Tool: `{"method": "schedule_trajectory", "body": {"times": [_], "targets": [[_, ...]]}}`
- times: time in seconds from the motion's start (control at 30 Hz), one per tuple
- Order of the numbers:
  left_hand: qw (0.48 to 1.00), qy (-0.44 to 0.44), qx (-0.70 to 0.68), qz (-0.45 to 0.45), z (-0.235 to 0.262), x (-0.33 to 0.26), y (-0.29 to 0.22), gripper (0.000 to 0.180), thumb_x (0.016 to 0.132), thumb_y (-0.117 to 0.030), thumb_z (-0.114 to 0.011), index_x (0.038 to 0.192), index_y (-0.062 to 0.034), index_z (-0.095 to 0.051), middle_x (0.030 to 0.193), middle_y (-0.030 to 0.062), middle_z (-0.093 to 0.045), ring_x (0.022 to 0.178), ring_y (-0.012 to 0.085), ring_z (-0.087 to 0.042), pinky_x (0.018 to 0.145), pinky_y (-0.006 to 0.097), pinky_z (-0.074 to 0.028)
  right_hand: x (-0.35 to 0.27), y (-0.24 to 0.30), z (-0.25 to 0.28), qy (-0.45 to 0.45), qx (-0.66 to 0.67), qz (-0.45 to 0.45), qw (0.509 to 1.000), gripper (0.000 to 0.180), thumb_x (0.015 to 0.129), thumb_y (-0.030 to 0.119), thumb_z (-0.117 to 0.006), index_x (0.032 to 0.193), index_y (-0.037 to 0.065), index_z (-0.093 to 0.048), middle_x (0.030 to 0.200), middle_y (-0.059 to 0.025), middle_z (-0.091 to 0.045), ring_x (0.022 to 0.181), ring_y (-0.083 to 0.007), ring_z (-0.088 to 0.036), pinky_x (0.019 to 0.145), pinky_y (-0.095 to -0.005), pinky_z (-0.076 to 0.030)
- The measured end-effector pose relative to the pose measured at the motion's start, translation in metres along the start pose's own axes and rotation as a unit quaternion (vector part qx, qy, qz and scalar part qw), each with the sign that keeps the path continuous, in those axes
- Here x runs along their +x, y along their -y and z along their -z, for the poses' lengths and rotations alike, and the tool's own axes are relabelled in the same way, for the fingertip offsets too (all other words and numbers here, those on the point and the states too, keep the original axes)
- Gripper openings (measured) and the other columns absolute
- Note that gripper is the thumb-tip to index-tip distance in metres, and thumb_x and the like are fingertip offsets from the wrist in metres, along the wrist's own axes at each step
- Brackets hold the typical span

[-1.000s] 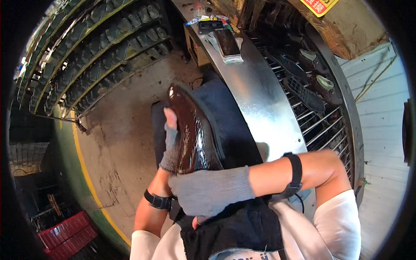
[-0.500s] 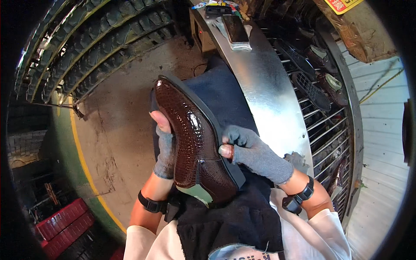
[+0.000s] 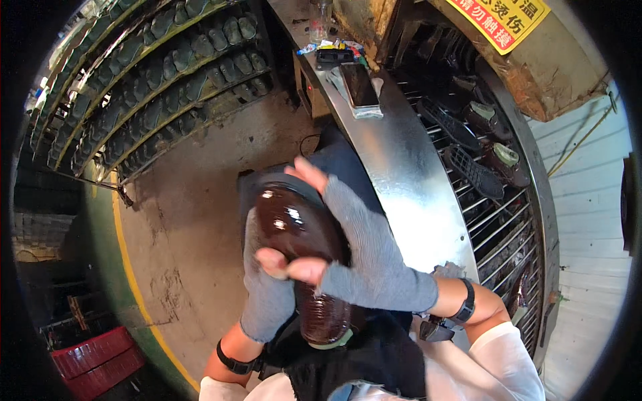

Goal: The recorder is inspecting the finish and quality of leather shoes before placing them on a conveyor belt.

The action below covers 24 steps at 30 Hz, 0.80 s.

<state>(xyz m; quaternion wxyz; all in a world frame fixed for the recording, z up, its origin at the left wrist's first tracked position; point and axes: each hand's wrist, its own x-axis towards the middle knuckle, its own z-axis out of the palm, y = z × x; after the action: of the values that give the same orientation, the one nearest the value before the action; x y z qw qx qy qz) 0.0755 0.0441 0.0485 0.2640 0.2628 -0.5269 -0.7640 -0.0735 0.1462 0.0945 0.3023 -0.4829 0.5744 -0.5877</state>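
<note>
Hands [image 3: 368, 257] around brown shoe [image 3: 294, 230], metal counter [image 3: 421, 207] and rack [image 3: 543, 220] rightward.

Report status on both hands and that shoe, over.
Left hand holding brown shoe, toe pointing away. Right hand spread along its right side. Metal bench to the right, not blocking.

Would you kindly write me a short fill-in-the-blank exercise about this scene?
1. The glossy shoe in the left hand is dark ____ in colour.
2. The fingerless glove on the right hand is ____ in colour.
3. The metal bench stands on the person's ____ side.
4. The line on the floor is ____ in colour.

Missing words: brown; gray; right; yellow.
</note>
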Motion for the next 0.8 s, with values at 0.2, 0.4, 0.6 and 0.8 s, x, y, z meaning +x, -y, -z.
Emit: {"method": "schedule_trajectory", "body": {"times": [0.2, 0.4, 0.6, 0.8], "targets": [[0.996, -0.065, 0.056, -0.024, -0.002, -0.011, 0.005, 0.093, 0.102, -0.074, -0.054, 0.16, -0.0026, -0.042, 0.155, 0.0141, -0.054, 0.14, 0.0265, -0.056, 0.117, 0.042, -0.046, 0.001, -0.006, 0.006, 0.011, -0.048, -0.03, 0.998, 0.081, 0.097, 0.026, -0.077, 0.162, -0.003, -0.039, 0.148, -0.0177, -0.059, 0.134, -0.0228, -0.06, 0.114, -0.0348, -0.045], [0.973, 0.094, 0.138, -0.157, 0.018, 0.044, -0.05, 0.086, 0.108, -0.068, -0.046, 0.156, 0.0027, -0.048, 0.154, 0.0179, -0.056, 0.141, 0.0275, -0.055, 0.121, 0.041, -0.04, -0.022, -0.05, -0.009, -0.001, 0.481, -0.268, 0.835, 0.076, 0.108, 0.04, -0.062, 0.166, 0.001, -0.033, 0.154, -0.0184, -0.056, 0.139, -0.029, -0.061, 0.12, -0.0424, -0.049], [0.98, 0.185, -0.037, -0.061, 0.013, 0.116, -0.02, 0.041, 0.114, -0.044, -0.051, 0.113, -0.0042, -0.063, 0.109, 0.014, -0.069, 0.101, 0.0226, -0.069, 0.09, 0.034, -0.057, -0.013, -0.101, -0.002, 0.067, 0.676, -0.34, 0.65, 0.05, 0.11, 0.034, -0.057, 0.142, -0.004, -0.053, 0.13, -0.0214, -0.068, 0.119, -0.0295, -0.072, 0.108, -0.04, -0.061], [0.99, 0.1, -0.095, -0.038, 0.01, 0.095, 0.006, 0.039, 0.112, -0.039, -0.055, 0.127, -0.0033, -0.064, 0.114, 0.0068, -0.069, 0.102, 0.0181, -0.069, 0.089, 0.032, -0.058, -0.073, -0.099, 0.018, 0.027, 0.7, -0.375, 0.608, 0.076, 0.104, 0.041, -0.069, 0.159, -0.003, -0.041, 0.149, -0.0215, -0.06, 0.131, -0.0299, -0.066, 0.118, -0.0431, -0.053]]}}
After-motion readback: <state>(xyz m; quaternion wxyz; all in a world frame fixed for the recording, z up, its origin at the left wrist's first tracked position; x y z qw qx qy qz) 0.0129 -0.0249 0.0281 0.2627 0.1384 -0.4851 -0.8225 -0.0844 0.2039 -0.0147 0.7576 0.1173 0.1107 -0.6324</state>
